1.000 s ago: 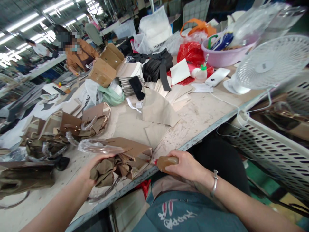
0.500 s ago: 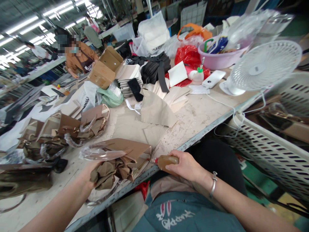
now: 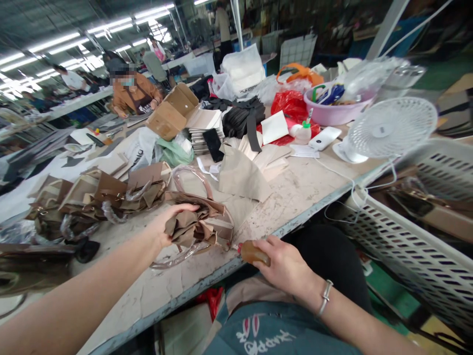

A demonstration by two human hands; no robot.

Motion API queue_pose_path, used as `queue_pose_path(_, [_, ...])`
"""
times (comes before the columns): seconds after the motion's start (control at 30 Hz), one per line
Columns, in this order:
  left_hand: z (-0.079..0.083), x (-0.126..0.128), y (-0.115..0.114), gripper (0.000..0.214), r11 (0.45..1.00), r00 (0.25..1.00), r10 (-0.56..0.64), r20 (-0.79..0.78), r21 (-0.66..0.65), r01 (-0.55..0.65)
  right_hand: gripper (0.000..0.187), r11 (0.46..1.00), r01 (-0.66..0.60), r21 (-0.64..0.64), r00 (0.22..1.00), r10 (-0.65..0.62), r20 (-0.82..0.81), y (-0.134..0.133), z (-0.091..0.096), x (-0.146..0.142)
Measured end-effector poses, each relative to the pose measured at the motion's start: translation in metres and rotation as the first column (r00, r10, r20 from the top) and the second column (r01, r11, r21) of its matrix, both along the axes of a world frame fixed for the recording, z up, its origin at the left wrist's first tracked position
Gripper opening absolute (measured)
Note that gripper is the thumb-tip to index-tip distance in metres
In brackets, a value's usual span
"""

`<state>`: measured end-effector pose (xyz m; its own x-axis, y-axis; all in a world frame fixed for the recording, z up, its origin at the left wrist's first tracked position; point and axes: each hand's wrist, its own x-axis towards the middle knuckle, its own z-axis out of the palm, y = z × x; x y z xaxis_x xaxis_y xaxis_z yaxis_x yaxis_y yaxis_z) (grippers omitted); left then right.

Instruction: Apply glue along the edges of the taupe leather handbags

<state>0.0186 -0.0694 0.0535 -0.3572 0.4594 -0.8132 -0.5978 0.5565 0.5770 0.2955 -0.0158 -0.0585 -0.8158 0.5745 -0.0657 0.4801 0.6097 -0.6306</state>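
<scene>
My left hand (image 3: 170, 223) grips the gathered brown fabric of a handbag (image 3: 207, 222), thumb over its top edge. The bag lies near the front of the table, with plastic-wrapped handles looping out at the back and the front. In my right hand (image 3: 277, 256) is a small squeeze bottle (image 3: 254, 253) of amber liquid, tipped on its side. Its reddish tip points left, close to the bag's lower right corner; whether they touch I cannot tell. A row of similar brown bags (image 3: 107, 192) stands to the left.
A sheet of beige material (image 3: 242, 177) lies behind the bag. Farther back are a black phone (image 3: 213, 144), a cardboard box (image 3: 172, 116) and a pink basin (image 3: 336, 112). At right stand a white fan (image 3: 391, 129) and a plastic crate (image 3: 406, 241). A co-worker (image 3: 135, 93) sits beyond.
The bag in my left hand has turned and shifted back and right, and its handle now shows behind it. My right hand keeps the bottle in nearly the same place.
</scene>
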Motion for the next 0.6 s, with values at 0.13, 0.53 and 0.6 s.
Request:
queue_pose_path(0.13, [-0.003,-0.002,0.000,0.017,0.998,0.998,-0.060,0.023,0.020,0.059,0.034,0.991,-0.030,0.134,0.999,0.035,-0.037,0.001,-0.004,0.005])
queue_pose_path(0.53, [-0.003,-0.002,0.005,0.015,0.998,0.989,-0.015,0.147,0.061,0.006,0.026,0.969,-0.126,0.212,0.988,0.141,-0.062,-0.004,-0.017,0.009])
queue_pose_path(0.6, [-0.004,-0.002,0.005,0.015,0.999,0.986,-0.021,0.168,0.051,0.013,0.025,0.957,-0.091,0.277,0.991,0.114,-0.068,-0.002,-0.018,0.009])
